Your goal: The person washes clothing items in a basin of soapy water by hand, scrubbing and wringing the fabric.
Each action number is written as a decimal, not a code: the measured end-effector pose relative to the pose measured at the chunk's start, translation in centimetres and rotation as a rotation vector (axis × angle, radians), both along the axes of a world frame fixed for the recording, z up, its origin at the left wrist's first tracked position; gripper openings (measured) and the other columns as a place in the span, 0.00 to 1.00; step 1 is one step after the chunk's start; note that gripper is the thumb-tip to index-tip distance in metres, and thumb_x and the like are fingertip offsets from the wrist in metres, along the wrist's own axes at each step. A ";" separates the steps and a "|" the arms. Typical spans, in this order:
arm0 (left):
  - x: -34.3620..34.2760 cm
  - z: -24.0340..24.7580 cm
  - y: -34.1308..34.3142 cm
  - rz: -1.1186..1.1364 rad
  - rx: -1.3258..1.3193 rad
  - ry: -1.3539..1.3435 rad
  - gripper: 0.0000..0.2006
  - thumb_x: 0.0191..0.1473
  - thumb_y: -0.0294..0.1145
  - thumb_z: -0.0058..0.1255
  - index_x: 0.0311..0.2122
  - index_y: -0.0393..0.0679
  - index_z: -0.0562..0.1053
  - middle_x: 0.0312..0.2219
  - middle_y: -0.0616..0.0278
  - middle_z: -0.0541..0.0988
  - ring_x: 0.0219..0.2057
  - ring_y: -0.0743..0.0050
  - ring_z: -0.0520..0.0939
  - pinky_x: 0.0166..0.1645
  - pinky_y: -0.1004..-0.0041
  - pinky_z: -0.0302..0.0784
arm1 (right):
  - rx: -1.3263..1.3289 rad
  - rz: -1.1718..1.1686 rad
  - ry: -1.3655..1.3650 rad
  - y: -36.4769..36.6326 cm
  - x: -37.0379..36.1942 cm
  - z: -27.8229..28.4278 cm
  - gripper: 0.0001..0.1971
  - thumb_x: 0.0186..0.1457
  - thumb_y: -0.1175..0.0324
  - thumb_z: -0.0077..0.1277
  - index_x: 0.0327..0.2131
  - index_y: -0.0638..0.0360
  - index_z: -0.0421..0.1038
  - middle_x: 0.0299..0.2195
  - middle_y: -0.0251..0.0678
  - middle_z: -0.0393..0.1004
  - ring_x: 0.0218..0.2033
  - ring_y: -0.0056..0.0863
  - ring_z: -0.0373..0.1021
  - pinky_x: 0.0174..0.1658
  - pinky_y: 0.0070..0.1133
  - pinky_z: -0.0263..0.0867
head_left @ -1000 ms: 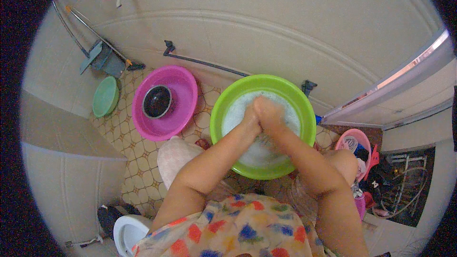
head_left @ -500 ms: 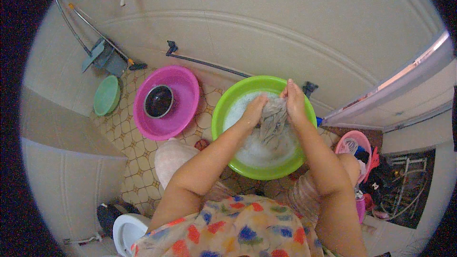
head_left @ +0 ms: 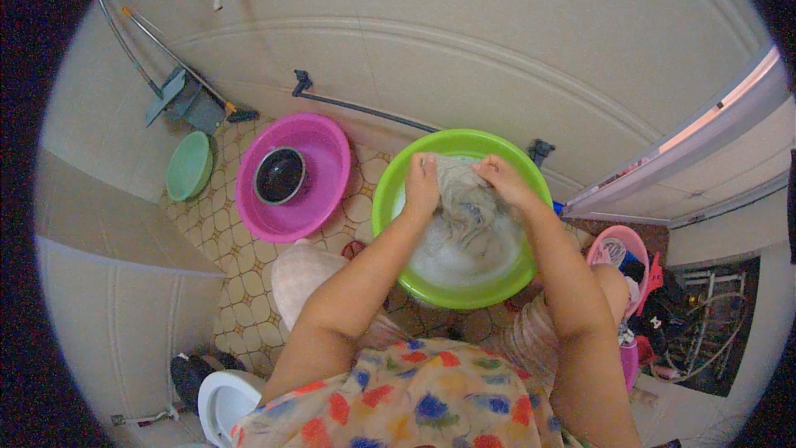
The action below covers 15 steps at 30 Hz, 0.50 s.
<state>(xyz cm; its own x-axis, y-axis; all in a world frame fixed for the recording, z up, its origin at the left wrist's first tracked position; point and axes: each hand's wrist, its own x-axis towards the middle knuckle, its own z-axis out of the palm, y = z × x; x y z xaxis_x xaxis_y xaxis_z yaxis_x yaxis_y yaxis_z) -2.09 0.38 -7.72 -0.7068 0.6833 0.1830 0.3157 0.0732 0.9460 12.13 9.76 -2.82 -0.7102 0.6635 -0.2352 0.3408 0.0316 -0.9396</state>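
Observation:
Both my hands are over a lime-green basin (head_left: 381,212) of sudsy water (head_left: 448,265). A wet grey-beige piece of cloth (head_left: 466,203) is stretched between them, its lower part bunched and hanging into the suds. My left hand (head_left: 422,184) pinches its upper left edge, fingers pointing up. The upper right edge is gripped by my right hand (head_left: 504,180), whose fingers curl inward. What kind of garment the cloth is I cannot make out.
A pink basin (head_left: 333,191) with a dark round bowl (head_left: 280,176) in it stands left, beyond it a small green basin (head_left: 190,166) and a dustpan (head_left: 192,104). A toilet (head_left: 228,402) is lower left. A pink tub (head_left: 618,239) of items stands right. A pipe (head_left: 365,112) runs along the wall.
My hands have moved apart, from bunching the cloth to holding its upper edge spread between them. The left hand has shifted left, and more of the cloth shows above the suds.

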 end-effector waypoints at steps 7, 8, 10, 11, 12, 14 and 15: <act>-0.1 -4.6 1.3 -0.055 -0.428 -0.145 0.17 0.48 0.39 0.38 0.35 0.33 0.63 0.35 0.41 0.68 0.39 0.47 0.68 0.42 0.62 0.62 | 0.499 -0.092 -0.192 1.2 -1.3 -7.1 0.12 0.48 0.62 0.42 0.27 0.62 0.62 0.22 0.42 0.67 0.25 0.34 0.64 0.30 0.26 0.59; 0.2 -5.2 1.7 -0.057 -0.433 -0.120 0.17 0.48 0.39 0.38 0.36 0.33 0.63 0.36 0.40 0.67 0.40 0.47 0.68 0.43 0.62 0.61 | 0.549 -0.073 -0.199 1.6 -1.1 -8.6 0.12 0.48 0.63 0.41 0.27 0.63 0.62 0.23 0.44 0.66 0.26 0.37 0.64 0.31 0.27 0.59; 0.6 -6.1 1.7 -0.046 -0.449 -0.072 0.18 0.47 0.39 0.38 0.37 0.32 0.63 0.38 0.38 0.66 0.41 0.47 0.67 0.44 0.61 0.60 | 0.642 -0.020 -0.209 1.3 -0.8 -10.3 0.11 0.48 0.64 0.40 0.28 0.65 0.61 0.25 0.50 0.66 0.28 0.44 0.64 0.33 0.30 0.59; 0.8 -6.4 1.8 -0.028 -0.444 -0.060 0.19 0.47 0.39 0.39 0.37 0.31 0.62 0.38 0.38 0.66 0.41 0.46 0.67 0.45 0.62 0.60 | 0.690 -0.011 -0.245 1.2 -0.3 -11.1 0.11 0.47 0.65 0.40 0.27 0.64 0.61 0.25 0.50 0.66 0.28 0.45 0.64 0.33 0.30 0.59; 0.8 -7.0 1.4 0.001 -0.448 -0.049 0.19 0.47 0.39 0.39 0.38 0.31 0.62 0.38 0.38 0.66 0.41 0.46 0.66 0.45 0.62 0.60 | 0.730 0.010 -0.275 0.1 -0.4 -10.6 0.10 0.47 0.65 0.40 0.27 0.64 0.61 0.25 0.50 0.66 0.28 0.45 0.63 0.32 0.31 0.59; 0.7 -7.9 1.4 0.012 -0.438 -0.078 0.19 0.46 0.40 0.40 0.38 0.32 0.63 0.38 0.39 0.66 0.41 0.46 0.67 0.45 0.62 0.60 | 0.700 -0.016 -0.262 -0.8 -1.1 -9.5 0.10 0.47 0.65 0.39 0.27 0.63 0.61 0.25 0.50 0.66 0.28 0.45 0.63 0.31 0.32 0.59; 0.8 -8.7 1.9 -0.009 -0.429 -0.122 0.19 0.46 0.40 0.40 0.37 0.32 0.63 0.38 0.41 0.67 0.40 0.47 0.68 0.45 0.61 0.61 | 0.624 -0.062 -0.221 -0.8 -1.5 -9.1 0.09 0.47 0.65 0.39 0.27 0.63 0.61 0.25 0.50 0.66 0.28 0.45 0.64 0.31 0.32 0.59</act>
<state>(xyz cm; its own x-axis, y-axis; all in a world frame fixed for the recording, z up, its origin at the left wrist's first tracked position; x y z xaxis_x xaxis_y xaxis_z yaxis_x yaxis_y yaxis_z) -1.32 2.33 -16.40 -0.6996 0.6853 -0.2022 0.2064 0.4648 0.8610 10.59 8.96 -11.92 -0.6457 0.7603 0.0704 0.5421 0.5214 -0.6590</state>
